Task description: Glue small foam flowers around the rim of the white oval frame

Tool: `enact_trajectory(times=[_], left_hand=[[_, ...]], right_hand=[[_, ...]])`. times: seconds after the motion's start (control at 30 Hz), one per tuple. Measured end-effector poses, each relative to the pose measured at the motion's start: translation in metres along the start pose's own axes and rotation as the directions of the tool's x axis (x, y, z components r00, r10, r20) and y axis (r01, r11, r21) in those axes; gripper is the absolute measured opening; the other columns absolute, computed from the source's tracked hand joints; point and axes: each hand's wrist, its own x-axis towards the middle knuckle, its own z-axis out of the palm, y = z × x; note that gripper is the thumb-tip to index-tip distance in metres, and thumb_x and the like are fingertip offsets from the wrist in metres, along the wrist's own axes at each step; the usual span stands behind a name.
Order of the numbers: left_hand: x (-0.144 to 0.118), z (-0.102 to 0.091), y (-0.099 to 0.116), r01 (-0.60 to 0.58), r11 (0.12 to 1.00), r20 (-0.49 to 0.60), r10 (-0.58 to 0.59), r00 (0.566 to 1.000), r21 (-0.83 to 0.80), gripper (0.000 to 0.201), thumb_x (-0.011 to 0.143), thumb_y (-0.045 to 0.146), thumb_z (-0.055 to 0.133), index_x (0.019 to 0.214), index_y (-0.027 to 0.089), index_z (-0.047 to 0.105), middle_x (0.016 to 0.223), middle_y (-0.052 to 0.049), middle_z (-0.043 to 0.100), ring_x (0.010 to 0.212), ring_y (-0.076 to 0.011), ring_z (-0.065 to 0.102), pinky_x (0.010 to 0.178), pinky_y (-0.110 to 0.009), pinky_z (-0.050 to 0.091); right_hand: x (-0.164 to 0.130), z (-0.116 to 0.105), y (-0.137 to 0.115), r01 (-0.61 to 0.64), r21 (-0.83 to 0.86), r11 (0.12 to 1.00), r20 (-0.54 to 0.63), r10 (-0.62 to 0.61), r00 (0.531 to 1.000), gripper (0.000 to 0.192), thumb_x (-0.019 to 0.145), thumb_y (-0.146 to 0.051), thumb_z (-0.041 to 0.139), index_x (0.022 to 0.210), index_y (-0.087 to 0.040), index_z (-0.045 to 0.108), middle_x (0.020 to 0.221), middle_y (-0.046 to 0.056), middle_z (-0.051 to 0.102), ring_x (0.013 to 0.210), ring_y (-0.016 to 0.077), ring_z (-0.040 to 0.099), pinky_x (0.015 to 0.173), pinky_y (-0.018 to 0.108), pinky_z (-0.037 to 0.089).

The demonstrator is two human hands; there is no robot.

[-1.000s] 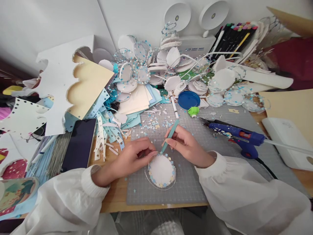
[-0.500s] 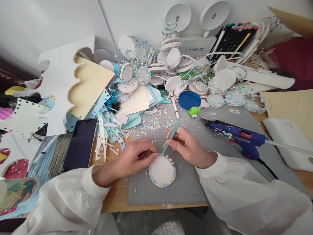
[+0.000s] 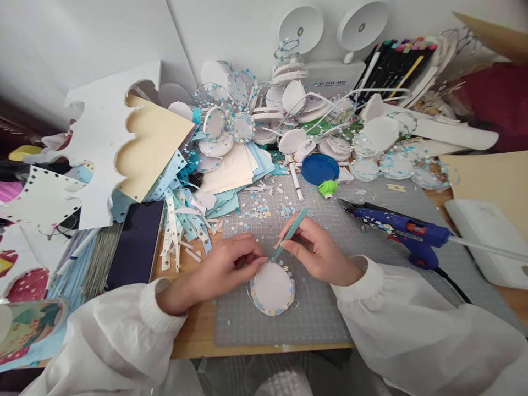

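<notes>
A round white disc (image 3: 272, 289) lies on the grey cutting mat (image 3: 325, 324), its rim dotted with small blue and cream paper stars. Thin wire loops stick out around its edge. My left hand (image 3: 237, 258) pinches the upper left rim of the disc between thumb and fingertips. Teal tweezers (image 3: 292, 231) sit in the grip of my right hand (image 3: 313, 247), slanting down so their tip meets the disc's top rim. Whether a star is in the tip is too small to tell.
Loose paper stars (image 3: 259, 212) lie beyond my hands. A blue glue gun (image 3: 400, 223) rests at the right, near a white box (image 3: 484, 239). A phone (image 3: 136, 242) and paper strips (image 3: 175, 231) are at left. More decorated discs (image 3: 241, 126) pile up behind, by a blue lid (image 3: 319, 169).
The tweezers' upper end has tipped lower and to the right in my right hand, their tip still at the rim. The disc has shifted very slightly; my left hand keeps its place.
</notes>
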Motion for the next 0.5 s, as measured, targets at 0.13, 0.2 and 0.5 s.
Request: enact_trajectory(times=[0.13,0.2,0.5], left_hand=[[-0.0002,0.0002,-0.0011,-0.001,1.0,-0.007,0.001,1.0,-0.019,0.013,0.089,0.022,0.055,0.08,0.015,0.061,0.068,0.002,0.049,0.058,-0.0075,0.044,0.054,-0.019,0.033],[-0.0001,-0.0001,-0.0008,0.0,1.0,0.003,0.0,1.0,-0.018,0.013,0.089,0.022,0.055,0.079,0.015,0.061,0.068,0.002,0.05,0.059,-0.0076,0.045,0.054,-0.019,0.033],[0.0007,-0.0029,0.002,-0.027,1.0,0.05,0.028,0.998,-0.013,0.019,0.091,0.025,0.052,0.077,0.015,0.062,0.069,-0.001,0.054,0.061,-0.0102,0.048,0.055,-0.02,0.036]], right_hand=[[0.001,-0.0009,-0.0014,-0.109,0.115,0.987,-0.024,0.112,0.993,0.01,0.087,-0.03,0.057,0.09,-0.022,0.051,0.081,0.002,0.059,0.075,0.016,0.06,0.066,0.03,0.047],[0.0018,-0.0015,-0.0016,-0.154,0.154,0.976,-0.06,0.164,0.985,0.015,0.086,-0.034,0.06,0.089,-0.022,0.052,0.08,0.002,0.059,0.072,0.015,0.059,0.064,0.029,0.047],[0.0087,-0.0044,-0.0045,-0.053,0.108,0.993,-0.398,0.092,0.913,0.017,0.082,-0.038,0.065,0.085,-0.025,0.055,0.086,0.004,0.062,0.074,0.0181,0.062,0.066,0.035,0.053]])
